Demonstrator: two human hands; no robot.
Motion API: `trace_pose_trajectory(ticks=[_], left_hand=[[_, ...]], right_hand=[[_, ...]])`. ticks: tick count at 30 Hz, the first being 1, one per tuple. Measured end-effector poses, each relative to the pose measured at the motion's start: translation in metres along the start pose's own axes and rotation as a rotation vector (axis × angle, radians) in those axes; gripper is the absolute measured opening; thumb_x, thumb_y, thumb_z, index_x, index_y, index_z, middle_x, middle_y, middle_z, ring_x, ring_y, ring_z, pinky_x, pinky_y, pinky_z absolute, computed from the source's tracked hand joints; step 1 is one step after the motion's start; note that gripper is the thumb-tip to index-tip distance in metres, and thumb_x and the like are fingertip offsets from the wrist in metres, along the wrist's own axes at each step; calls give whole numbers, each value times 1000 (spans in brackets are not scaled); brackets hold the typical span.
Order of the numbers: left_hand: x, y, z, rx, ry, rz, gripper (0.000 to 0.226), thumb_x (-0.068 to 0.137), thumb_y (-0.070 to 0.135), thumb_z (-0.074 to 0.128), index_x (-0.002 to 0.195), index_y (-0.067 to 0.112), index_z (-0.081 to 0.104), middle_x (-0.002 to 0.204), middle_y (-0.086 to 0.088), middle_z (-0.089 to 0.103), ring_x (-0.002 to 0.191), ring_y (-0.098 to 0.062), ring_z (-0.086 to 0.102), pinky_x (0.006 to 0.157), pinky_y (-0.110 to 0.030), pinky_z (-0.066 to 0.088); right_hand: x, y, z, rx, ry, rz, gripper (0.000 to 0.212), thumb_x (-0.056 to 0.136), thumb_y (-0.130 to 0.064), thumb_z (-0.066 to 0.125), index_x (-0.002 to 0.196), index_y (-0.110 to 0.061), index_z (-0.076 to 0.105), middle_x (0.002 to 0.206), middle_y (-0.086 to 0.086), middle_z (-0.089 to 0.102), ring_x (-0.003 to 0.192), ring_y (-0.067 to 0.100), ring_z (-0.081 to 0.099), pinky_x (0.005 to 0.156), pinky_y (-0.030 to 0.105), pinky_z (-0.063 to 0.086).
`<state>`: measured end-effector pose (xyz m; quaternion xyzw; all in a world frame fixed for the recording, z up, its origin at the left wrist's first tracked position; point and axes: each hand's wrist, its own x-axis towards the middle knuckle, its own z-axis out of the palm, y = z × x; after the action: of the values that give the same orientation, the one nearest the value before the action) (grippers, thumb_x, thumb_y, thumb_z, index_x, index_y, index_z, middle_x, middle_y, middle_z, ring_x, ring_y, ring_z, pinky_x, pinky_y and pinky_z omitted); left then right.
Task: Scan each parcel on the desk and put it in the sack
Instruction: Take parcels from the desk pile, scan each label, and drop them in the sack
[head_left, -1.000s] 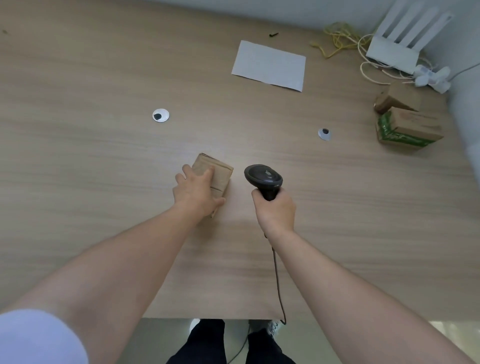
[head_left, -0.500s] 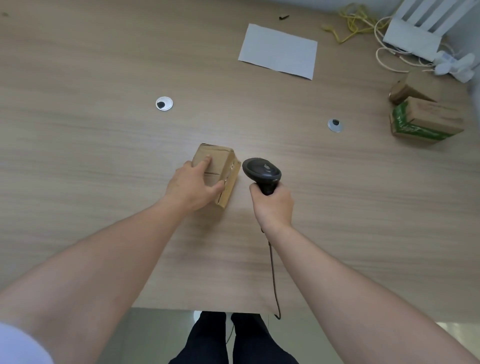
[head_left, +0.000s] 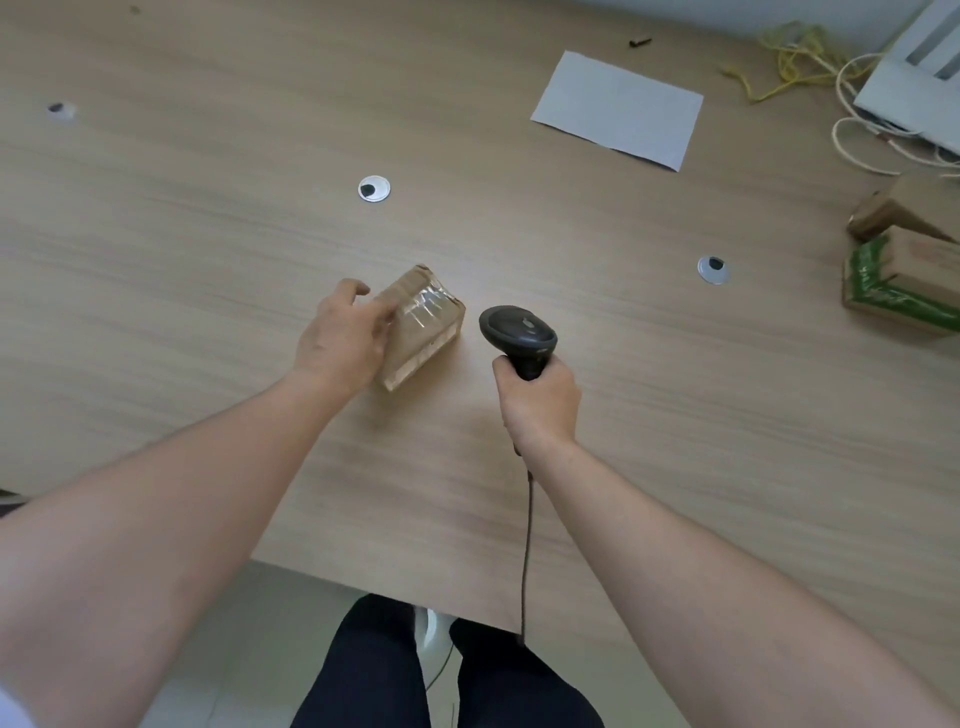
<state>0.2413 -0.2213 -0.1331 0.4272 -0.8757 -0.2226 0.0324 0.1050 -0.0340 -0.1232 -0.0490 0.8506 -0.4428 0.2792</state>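
Left hand (head_left: 340, 335) gripping the taped parcel (head_left: 422, 325) tilted on the worktop (head_left: 208, 249), right hand (head_left: 540, 405) wrapped round the scanner (head_left: 518, 332) just right of that parcel.

Your desk (head_left: 208, 260) is pale wood laminate with fine streaked grain. The small cardboard parcel (head_left: 423, 325) under your left hand (head_left: 340, 338) is plain brown, its top glossy with clear tape. The handheld scanner (head_left: 519, 332) in your right hand (head_left: 540, 405) is dark grey, nearly black, and so is its cord (head_left: 527, 545). At the far right, a brown carton (head_left: 904, 286) carries a green printed band. The rectangular paper sheet (head_left: 618, 109) is white, and the tangled cable (head_left: 789, 62) is yellow.
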Motion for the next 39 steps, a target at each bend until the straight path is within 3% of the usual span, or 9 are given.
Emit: trace_pose_trajectory(ticks=[2, 5, 11, 18, 25, 29, 33, 35, 39], left_hand=[[-5, 0, 0, 36, -24, -40, 33, 93, 38, 71, 124, 24, 73, 140, -9, 49, 122, -38, 53, 101, -46, 49], [-13, -1, -3, 17, -103, -75, 67, 77, 54, 85, 136, 29, 64, 144, -5, 43, 130, -32, 46, 109, -45, 44], [-11, -10, -7, -35, -134, -95, 82, 72, 32, 87, 148, 31, 55, 144, -5, 42, 129, -30, 48, 107, -40, 46], [-5, -36, -20, -311, -140, -205, 75, 82, 31, 84, 150, 30, 53, 144, -3, 57, 130, -21, 57, 110, -31, 44], [3, -58, -29, -555, -312, -224, 100, 69, 35, 84, 140, 78, 28, 144, -7, 52, 128, -24, 58, 113, -47, 46], [7, -53, -27, -675, -353, -166, 108, 84, 10, 81, 154, 64, 20, 142, -5, 54, 114, -8, 62, 106, -36, 47], [11, -52, -16, -737, -375, -145, 105, 90, -9, 70, 162, 46, 18, 132, -2, 60, 101, 4, 63, 80, -10, 51], [13, -56, -10, -743, -388, -143, 107, 89, -9, 72, 161, 51, 19, 142, -3, 54, 105, -1, 67, 84, -16, 54], [13, -59, -5, -707, -402, -156, 113, 88, 6, 75, 142, 80, 10, 156, -8, 43, 120, -18, 66, 106, -45, 53]], right_hand=[[-1, 2, 0, 2, -17, -14, 20, 84, -35, 70, 73, -25, 58, 68, -5, 62, 69, 24, 62, 63, 35, 51], [-1, 3, 0, 4, -24, -17, 18, 83, -37, 70, 74, -26, 60, 69, -5, 63, 70, 25, 64, 67, 40, 56], [-3, 2, 6, 17, -11, -5, 18, 86, -34, 71, 75, -23, 61, 70, -4, 64, 70, 23, 63, 64, 34, 50], [-24, -5, 28, 52, -26, 42, 18, 77, -41, 66, 74, -24, 60, 66, 0, 66, 70, 34, 72, 64, 44, 60], [-42, -22, 41, 113, -44, 67, 19, 78, -39, 65, 78, -20, 63, 68, -1, 66, 65, 27, 67, 57, 36, 49], [-50, -33, 43, 155, -26, 61, 16, 86, -34, 67, 80, -19, 63, 65, -1, 65, 55, 22, 62, 52, 31, 48], [-60, -41, 42, 199, -30, 68, 17, 91, -29, 67, 81, -16, 63, 58, -2, 60, 44, 20, 55, 46, 27, 42], [-63, -44, 41, 194, -28, 68, 18, 91, -30, 67, 80, -16, 63, 56, -2, 60, 44, 19, 56, 47, 28, 44], [-69, -46, 36, 173, -24, 61, 19, 91, -30, 68, 79, -16, 64, 61, 0, 63, 46, 20, 58, 47, 28, 47]])
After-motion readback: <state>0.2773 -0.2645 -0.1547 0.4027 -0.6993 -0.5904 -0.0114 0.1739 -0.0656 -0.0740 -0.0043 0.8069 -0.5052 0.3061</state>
